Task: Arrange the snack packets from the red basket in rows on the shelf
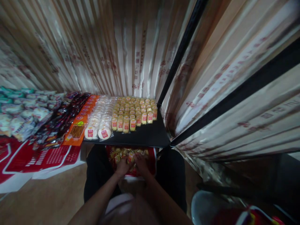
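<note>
Both my hands are down in a red bag (152, 161) between my knees, below the table's front edge. Small yellow-wrapped snacks (116, 153) fill it loosely. My left hand (123, 166) has its fingers closed around one wrapped snack (130, 158). Close beside it, my right hand (141, 163) reaches among the snacks; its fingertips are dim, and I cannot see whether it grips one. On the black table (145, 136) above, similar yellow snacks (132, 123) stand upright in tight rows.
Left of the rows lie round white wrapped crackers (104, 132), an orange packet (77, 131), dark packets (55, 125) and white-and-green packets (25, 106). A red printed bag (53, 159) hangs at the left front. Pleated curtains (138, 47) and black poles (182, 40) close off the back and right. A pale tub (201, 203) stands lower right.
</note>
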A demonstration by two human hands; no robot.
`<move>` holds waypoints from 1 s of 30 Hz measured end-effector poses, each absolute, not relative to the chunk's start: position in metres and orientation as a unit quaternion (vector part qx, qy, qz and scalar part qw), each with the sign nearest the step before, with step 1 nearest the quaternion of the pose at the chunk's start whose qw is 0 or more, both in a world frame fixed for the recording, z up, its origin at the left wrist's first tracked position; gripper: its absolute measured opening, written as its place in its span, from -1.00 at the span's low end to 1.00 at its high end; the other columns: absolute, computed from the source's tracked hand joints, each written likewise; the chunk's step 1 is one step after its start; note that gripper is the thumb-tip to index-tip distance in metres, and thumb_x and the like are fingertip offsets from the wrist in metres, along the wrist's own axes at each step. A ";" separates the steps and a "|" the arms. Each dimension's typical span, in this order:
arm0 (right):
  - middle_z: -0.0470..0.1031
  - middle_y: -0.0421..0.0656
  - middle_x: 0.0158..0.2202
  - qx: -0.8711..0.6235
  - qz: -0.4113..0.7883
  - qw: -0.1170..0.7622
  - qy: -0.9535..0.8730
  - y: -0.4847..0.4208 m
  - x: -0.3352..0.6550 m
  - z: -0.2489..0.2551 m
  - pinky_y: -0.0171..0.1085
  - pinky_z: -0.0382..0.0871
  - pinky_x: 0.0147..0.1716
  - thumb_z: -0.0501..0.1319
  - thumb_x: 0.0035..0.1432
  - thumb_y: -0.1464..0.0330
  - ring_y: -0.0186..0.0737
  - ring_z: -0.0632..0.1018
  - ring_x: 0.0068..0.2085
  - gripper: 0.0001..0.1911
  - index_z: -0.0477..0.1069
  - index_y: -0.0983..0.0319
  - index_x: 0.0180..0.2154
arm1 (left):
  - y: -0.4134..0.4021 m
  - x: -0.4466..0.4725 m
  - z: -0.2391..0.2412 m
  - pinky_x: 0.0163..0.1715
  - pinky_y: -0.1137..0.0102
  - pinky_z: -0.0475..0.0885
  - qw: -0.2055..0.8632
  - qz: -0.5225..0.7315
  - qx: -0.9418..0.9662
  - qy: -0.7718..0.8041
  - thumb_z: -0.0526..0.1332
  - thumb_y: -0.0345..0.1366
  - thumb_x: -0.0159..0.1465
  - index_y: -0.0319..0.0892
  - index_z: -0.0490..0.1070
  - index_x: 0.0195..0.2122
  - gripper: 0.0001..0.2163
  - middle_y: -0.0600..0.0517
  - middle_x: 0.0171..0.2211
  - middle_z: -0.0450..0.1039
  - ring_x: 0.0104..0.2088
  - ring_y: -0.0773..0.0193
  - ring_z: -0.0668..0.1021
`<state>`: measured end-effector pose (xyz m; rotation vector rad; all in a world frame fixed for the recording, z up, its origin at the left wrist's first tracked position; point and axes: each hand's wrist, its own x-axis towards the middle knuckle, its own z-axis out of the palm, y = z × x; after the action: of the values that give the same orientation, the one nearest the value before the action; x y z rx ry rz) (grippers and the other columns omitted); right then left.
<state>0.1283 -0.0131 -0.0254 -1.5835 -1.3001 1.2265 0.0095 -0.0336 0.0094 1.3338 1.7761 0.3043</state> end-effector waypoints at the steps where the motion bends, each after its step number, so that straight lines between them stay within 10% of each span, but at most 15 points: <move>1: 0.50 -0.14 -0.44 -0.611 0.483 0.370 -0.507 -0.015 0.129 -0.022 -0.29 0.39 -0.36 0.06 -0.05 0.20 -0.23 0.52 -0.37 -0.77 0.36 0.21 -0.46 | -0.035 0.012 0.013 -0.09 0.39 0.31 0.409 0.126 0.548 0.719 0.10 -0.20 0.16 -0.26 0.33 -0.04 -0.63 -0.13 -0.10 0.45 -0.08 0.19 0.47; 9: 0.48 -0.15 -0.43 -0.640 0.406 0.369 -0.539 -0.030 0.146 0.006 -0.21 0.40 -0.30 0.07 -0.05 0.23 -0.17 0.51 -0.36 -0.83 0.35 0.17 -0.45 | -0.041 0.033 0.032 0.07 0.35 0.21 0.345 0.194 0.617 0.681 0.04 -0.28 0.16 -0.30 0.32 -0.02 -0.62 -0.17 0.00 0.37 0.05 0.18 0.38; 18: 0.47 -0.05 -0.12 -0.594 0.379 0.467 -0.534 -0.022 0.153 0.049 -0.21 0.42 -0.17 0.11 0.02 0.26 -0.17 0.52 -0.17 -0.53 0.29 0.22 0.00 | -0.036 0.046 0.076 -0.02 0.31 0.31 0.308 0.353 0.594 0.654 -0.03 -0.34 0.19 -0.21 0.35 -0.12 -0.72 -0.09 -0.16 0.38 -0.10 0.23 0.43; 30: 0.51 -0.05 -0.21 -0.579 0.358 0.513 -0.523 0.065 0.163 0.082 -0.17 0.42 -0.17 0.11 0.01 0.28 -0.17 0.53 -0.20 -0.64 0.33 0.23 -0.11 | 0.033 0.061 0.108 0.00 0.34 0.30 0.300 0.361 0.604 0.644 -0.01 -0.46 0.15 -0.23 0.26 -0.02 -0.65 -0.09 -0.12 0.34 -0.09 0.26 0.42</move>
<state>0.1635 0.0650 0.0819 -1.3925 -1.2575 0.8617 0.0613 0.0333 0.1082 1.6024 1.7099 0.9584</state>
